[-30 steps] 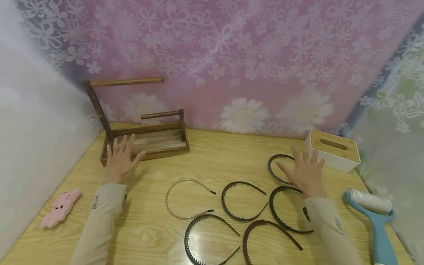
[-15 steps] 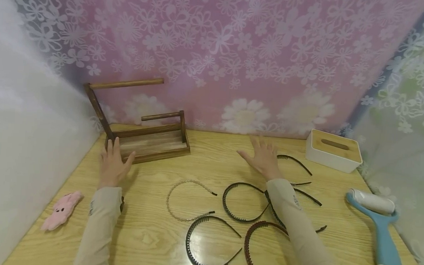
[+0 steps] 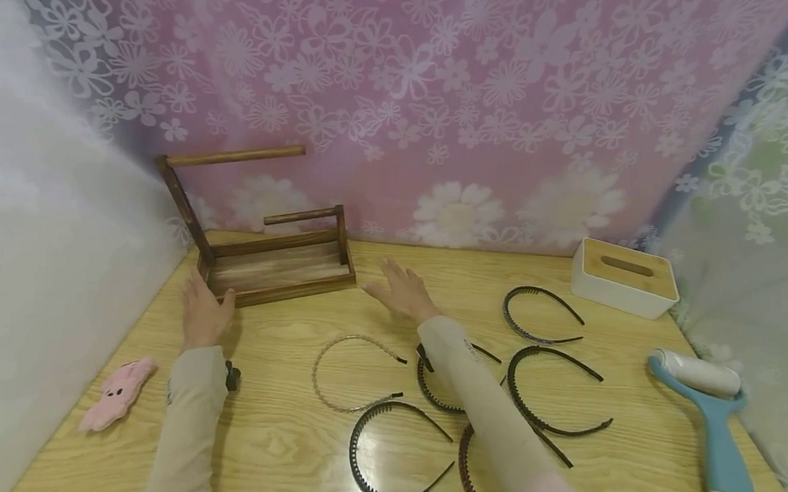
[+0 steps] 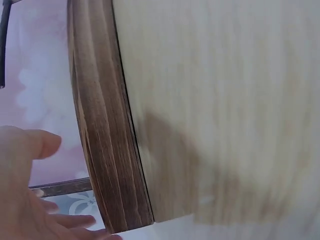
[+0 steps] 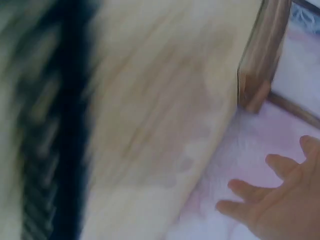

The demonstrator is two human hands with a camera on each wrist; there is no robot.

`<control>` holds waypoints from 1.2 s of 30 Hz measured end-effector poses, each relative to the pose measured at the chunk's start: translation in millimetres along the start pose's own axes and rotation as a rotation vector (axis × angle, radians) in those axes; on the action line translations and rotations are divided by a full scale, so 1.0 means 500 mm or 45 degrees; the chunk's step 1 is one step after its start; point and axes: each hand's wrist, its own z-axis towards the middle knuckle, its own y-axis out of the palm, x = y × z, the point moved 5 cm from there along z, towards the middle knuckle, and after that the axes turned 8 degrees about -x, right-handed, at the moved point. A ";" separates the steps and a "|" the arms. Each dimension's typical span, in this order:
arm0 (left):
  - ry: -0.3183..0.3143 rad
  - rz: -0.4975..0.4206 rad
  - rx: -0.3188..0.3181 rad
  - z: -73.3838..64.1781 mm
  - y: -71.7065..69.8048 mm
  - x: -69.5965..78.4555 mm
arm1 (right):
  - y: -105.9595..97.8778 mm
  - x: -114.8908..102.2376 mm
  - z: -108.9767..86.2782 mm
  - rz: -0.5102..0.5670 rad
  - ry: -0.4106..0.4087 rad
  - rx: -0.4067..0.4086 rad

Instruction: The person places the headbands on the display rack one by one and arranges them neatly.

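Long brown wood rack [image 3: 296,290] runs sideways, ahead & right of nearer L hand [image 3: 204,317], left of R hand [image 3: 406,292], both empty w/ fingers out.

On my monitor I log a dark-brown grained rack [image 3: 296,291], yellow wood-grained table [image 3: 274,434], white-flowered pink backdrop [image 3: 471,93], blue-and-white roller [image 3: 715,427] and pink plush toy [image 3: 118,395].

The person wears 2 long beige sleeves, the left sleeve [image 3: 186,429] and the right sleeve [image 3: 479,402], each with a small dark marking near the cuff, too blurred to read. The right one shows pale pink toward the elbow. 1 small black fitting [image 3: 232,376] juts out beside the left cuff, and 1 black piece [image 3: 424,358] shows beside the right.
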 end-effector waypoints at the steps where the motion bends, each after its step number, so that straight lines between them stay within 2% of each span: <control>1: -0.026 -0.030 -0.022 0.000 0.002 0.000 | 0.009 -0.009 0.007 0.051 -0.016 -0.030; 6: -0.052 -0.119 -0.019 0.002 0.006 -0.002 | 0.042 -0.040 0.029 0.323 -0.057 -0.173; 8: -0.056 -0.148 -0.012 0.000 0.008 -0.006 | 0.051 -0.046 0.035 0.382 -0.052 -0.206; 16: -0.083 -0.234 0.046 -0.008 0.004 -0.025 | 0.070 -0.057 0.044 0.485 -0.040 -0.282; 20: -0.116 -0.203 0.037 -0.009 0.004 -0.030 | 0.073 -0.057 0.044 0.518 -0.029 -0.295; 29: -0.168 -0.139 0.004 -0.019 0.010 -0.036 | 0.075 -0.045 0.050 0.599 0.009 -0.239; 36: -0.186 -0.170 0.000 -0.019 0.021 -0.031 | 0.059 -0.038 0.050 0.507 -0.038 -0.096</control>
